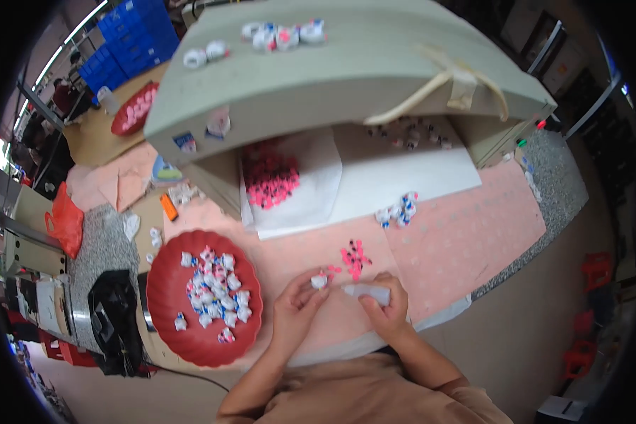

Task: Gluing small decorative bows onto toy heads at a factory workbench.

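Note:
Between the fingers of my left hand (295, 309) is a small white figurine (319, 281). My right hand (390, 305) is wrapped round a translucent squeeze bottle (369, 292), its narrow tip pointing left toward the figurine, a short gap apart. Just beyond both hands, a small pile of pink pieces (355, 259) lies on the pink cloth. To the left stands a red scalloped bowl (164, 297) with many white, blue and pink figurines (218, 290) in it. Farther off, a few more figurines (399, 210) sit on the cloth.
A grey box-like cabinet (332, 85) overhangs the far side, with figurines on top. Inside its opening, pink pieces (272, 180) lie on white paper (417, 173). An orange block (168, 207) and a black bag (113, 321) are at the left. Blue crates (134, 39) stand behind.

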`<state>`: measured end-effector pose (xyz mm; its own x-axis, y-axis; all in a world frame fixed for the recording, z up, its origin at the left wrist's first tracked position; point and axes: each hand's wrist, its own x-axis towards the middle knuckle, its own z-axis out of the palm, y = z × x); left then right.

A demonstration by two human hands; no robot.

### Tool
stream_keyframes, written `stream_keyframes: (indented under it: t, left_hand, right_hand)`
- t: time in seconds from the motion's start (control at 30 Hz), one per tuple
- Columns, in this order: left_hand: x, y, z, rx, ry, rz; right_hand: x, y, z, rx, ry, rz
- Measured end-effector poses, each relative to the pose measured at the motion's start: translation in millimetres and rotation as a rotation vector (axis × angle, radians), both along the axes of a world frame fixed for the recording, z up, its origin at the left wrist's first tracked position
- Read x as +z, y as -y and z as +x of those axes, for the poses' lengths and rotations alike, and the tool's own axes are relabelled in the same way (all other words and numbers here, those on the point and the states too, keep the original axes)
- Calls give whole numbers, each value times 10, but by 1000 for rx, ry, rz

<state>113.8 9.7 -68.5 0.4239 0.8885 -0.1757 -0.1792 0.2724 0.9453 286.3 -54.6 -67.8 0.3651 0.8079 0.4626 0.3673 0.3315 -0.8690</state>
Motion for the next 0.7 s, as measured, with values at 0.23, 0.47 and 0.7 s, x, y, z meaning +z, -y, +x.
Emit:
stream_keyframes:
  t: [0.23,0.47,0.7]
  left_hand:
    - [23,34,-51,-22,171,-82]
    - [33,6,-67,-45,186,-53]
    - [-31,-26,-81,-52,186,-42]
  right_hand:
    - [-110,112,17,18,-319,-102]
    - [-169,92,36,29,-356,-125]
    - [-161,50,31,20,-375,-145]
